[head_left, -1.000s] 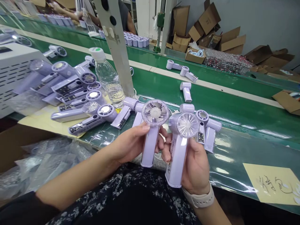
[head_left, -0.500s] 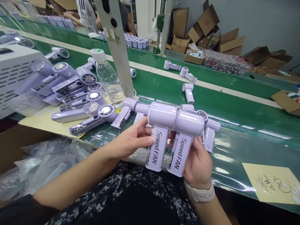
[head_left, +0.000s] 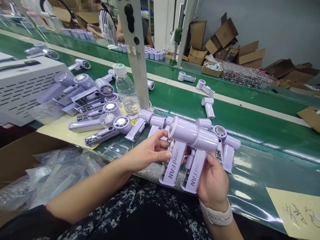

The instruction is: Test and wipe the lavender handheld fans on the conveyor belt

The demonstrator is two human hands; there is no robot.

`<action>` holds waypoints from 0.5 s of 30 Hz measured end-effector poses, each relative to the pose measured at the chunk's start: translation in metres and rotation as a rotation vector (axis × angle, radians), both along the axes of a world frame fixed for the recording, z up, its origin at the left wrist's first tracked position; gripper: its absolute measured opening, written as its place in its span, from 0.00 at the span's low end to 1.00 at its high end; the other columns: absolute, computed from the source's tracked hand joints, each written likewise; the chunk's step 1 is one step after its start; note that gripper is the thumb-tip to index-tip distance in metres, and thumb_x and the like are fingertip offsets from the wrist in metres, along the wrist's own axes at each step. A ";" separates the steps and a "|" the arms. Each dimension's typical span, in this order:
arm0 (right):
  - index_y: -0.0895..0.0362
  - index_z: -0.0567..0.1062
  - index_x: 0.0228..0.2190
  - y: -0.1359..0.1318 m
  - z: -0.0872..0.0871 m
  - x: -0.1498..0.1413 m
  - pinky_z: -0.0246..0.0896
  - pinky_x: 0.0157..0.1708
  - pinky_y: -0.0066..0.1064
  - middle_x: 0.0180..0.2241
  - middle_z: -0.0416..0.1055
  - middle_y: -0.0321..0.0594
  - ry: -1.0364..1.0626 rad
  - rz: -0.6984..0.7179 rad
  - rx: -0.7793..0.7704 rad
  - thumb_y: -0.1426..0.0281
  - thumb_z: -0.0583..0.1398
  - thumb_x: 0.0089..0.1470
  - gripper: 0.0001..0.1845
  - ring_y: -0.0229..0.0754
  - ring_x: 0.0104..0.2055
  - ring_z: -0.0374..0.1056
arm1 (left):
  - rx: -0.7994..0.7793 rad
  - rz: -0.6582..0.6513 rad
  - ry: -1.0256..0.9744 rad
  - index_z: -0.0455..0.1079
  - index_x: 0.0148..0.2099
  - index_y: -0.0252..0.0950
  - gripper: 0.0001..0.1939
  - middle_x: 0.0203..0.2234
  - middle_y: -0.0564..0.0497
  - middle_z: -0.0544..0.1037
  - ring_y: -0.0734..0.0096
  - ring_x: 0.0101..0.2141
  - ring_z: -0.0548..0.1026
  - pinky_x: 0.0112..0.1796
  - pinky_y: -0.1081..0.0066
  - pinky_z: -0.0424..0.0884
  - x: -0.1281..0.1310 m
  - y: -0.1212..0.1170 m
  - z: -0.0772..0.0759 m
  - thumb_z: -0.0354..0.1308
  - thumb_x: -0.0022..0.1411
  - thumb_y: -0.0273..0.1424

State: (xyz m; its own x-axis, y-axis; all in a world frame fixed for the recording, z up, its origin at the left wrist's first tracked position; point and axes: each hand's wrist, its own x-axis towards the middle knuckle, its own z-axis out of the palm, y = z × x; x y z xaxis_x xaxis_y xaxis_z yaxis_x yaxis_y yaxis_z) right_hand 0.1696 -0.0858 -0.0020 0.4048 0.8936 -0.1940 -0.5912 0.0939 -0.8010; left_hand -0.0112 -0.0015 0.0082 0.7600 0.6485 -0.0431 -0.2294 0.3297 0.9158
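Observation:
Two lilac handheld fans are held side by side above the bench edge, their round heads touching. My left hand [head_left: 156,150] is closed round the handle of the left handheld fan [head_left: 176,163], thumb on its side. The right handheld fan [head_left: 196,171] sits in my right hand [head_left: 213,178], its handle gripped between thumb and fingers. "Speed FAN" lettering faces me on both handles, partly lost in glare. Just behind them more fans stand on the bench, among them a fan [head_left: 231,153] to the right and a fan [head_left: 137,125] to the left.
A water bottle [head_left: 127,95] stands beside a metal post [head_left: 136,56]. Several fans lie heaped by a white vented box [head_left: 32,86]. Beyond runs a green conveyor [head_left: 175,100] with scattered fans. Bubble bags [head_left: 62,176] fill a carton at lower left. A yellow paper [head_left: 295,206] lies at right.
Both fans have turned and tilted slightly in my hands, showing more of their left sides. The camera view has swung a little left, so the bench things appear farther right.

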 end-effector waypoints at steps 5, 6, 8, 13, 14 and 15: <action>0.45 0.74 0.56 -0.017 0.007 0.016 0.65 0.62 0.47 0.60 0.73 0.39 -0.501 0.165 0.189 0.69 0.66 0.57 0.25 0.51 0.62 0.69 | 0.329 0.158 0.205 0.67 0.53 0.38 0.25 0.42 0.45 0.82 0.57 0.44 0.80 0.43 0.64 0.74 -0.006 -0.007 0.008 0.70 0.56 0.35; 0.45 0.75 0.55 -0.021 0.011 0.019 0.61 0.65 0.49 0.61 0.71 0.40 -0.662 0.222 0.257 0.72 0.69 0.53 0.28 0.53 0.64 0.66 | 0.454 0.197 0.190 0.70 0.50 0.38 0.21 0.45 0.44 0.82 0.53 0.49 0.79 0.49 0.60 0.73 -0.006 -0.009 0.009 0.70 0.56 0.35; 0.45 0.77 0.53 -0.027 0.017 0.021 0.52 0.69 0.55 0.63 0.70 0.40 -0.877 0.278 0.422 0.74 0.72 0.49 0.30 0.56 0.68 0.61 | 0.677 0.265 0.112 0.74 0.42 0.39 0.10 0.50 0.43 0.82 0.50 0.58 0.74 0.62 0.52 0.63 -0.004 -0.016 0.010 0.69 0.59 0.34; 0.40 0.67 0.62 -0.030 0.013 0.024 0.59 0.65 0.59 0.62 0.71 0.39 -0.886 0.302 0.529 0.74 0.71 0.50 0.42 0.56 0.62 0.69 | 0.667 0.413 -0.015 0.78 0.38 0.42 0.03 0.46 0.46 0.85 0.57 0.56 0.77 0.68 0.48 0.52 0.001 -0.027 0.013 0.67 0.61 0.30; 0.39 0.67 0.62 -0.032 0.012 0.028 0.63 0.62 0.58 0.60 0.73 0.39 -0.883 0.313 0.487 0.76 0.73 0.47 0.45 0.57 0.59 0.72 | 0.562 0.397 -0.040 0.78 0.38 0.42 0.06 0.45 0.46 0.85 0.57 0.54 0.78 0.67 0.49 0.56 0.000 -0.027 0.015 0.71 0.58 0.29; 0.39 0.70 0.60 -0.034 0.010 0.035 0.66 0.60 0.56 0.58 0.75 0.40 -0.866 0.305 0.426 0.76 0.74 0.45 0.44 0.57 0.56 0.74 | 0.450 0.374 -0.062 0.78 0.37 0.41 0.09 0.44 0.45 0.85 0.56 0.52 0.79 0.65 0.50 0.61 -0.004 -0.025 0.019 0.73 0.54 0.29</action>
State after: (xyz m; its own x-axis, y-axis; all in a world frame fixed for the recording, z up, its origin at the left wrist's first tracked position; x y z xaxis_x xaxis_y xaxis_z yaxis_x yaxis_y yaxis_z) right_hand 0.2044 -0.1197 0.0084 -0.0024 0.9085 0.4178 0.1312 0.4145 -0.9005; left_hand -0.0147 -0.0261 0.0273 0.4682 0.8174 0.3358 -0.3128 -0.2021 0.9281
